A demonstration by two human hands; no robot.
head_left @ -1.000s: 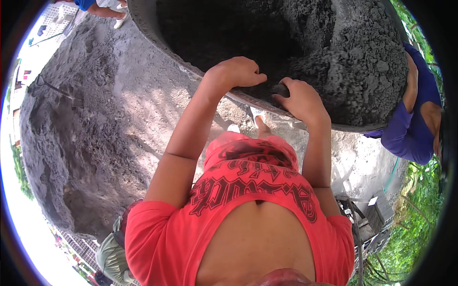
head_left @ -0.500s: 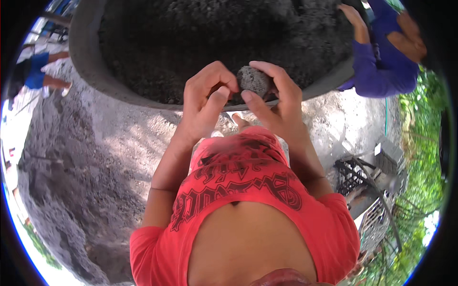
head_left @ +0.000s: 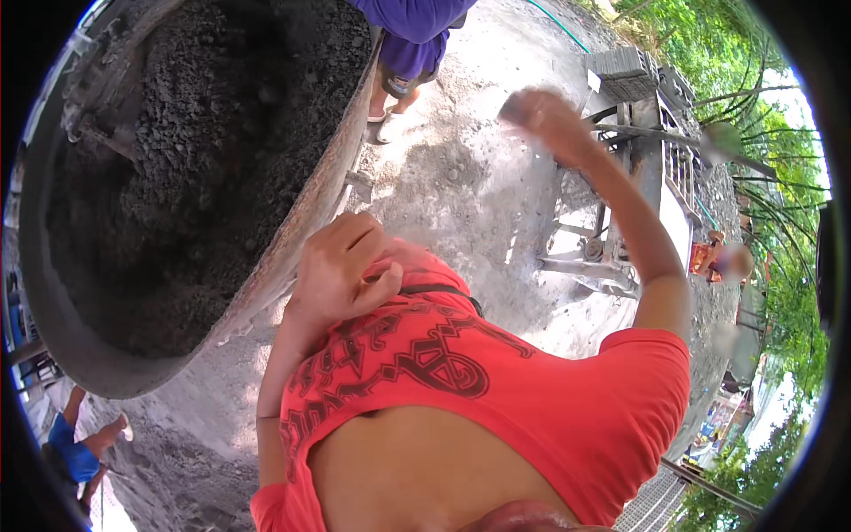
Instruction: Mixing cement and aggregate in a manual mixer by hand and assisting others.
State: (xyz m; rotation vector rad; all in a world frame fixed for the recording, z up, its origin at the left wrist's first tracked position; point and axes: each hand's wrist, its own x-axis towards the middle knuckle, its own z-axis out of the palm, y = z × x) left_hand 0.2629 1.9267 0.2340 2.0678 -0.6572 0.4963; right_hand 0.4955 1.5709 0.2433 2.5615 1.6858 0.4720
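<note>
My left hand (head_left: 341, 266) hangs half curled in front of my shirt, close to the rim of a big round mixing pan (head_left: 292, 239). Its thumb stands apart from the bent fingers, and nothing shows between them. Dark grey, crumbly mix (head_left: 195, 168) lies heaped in the pan. Out to the right, my right hand (head_left: 550, 124) is raised on a stretched arm, above a metal frame (head_left: 620, 230). Motion smears its fingers, so whether it still holds the grey lump cannot be seen.
Beyond the pan's rim stands a person in a purple top (head_left: 417, 40). Another person in blue shorts (head_left: 75, 452) is at lower left. A stack of grey blocks (head_left: 625, 75) sits at upper right. Farther right is a small figure in orange (head_left: 707, 257).
My view has swung right, so the pan now lies at left. My hands have parted: the right has swept out to the right. The grey lump is no longer visible.
</note>
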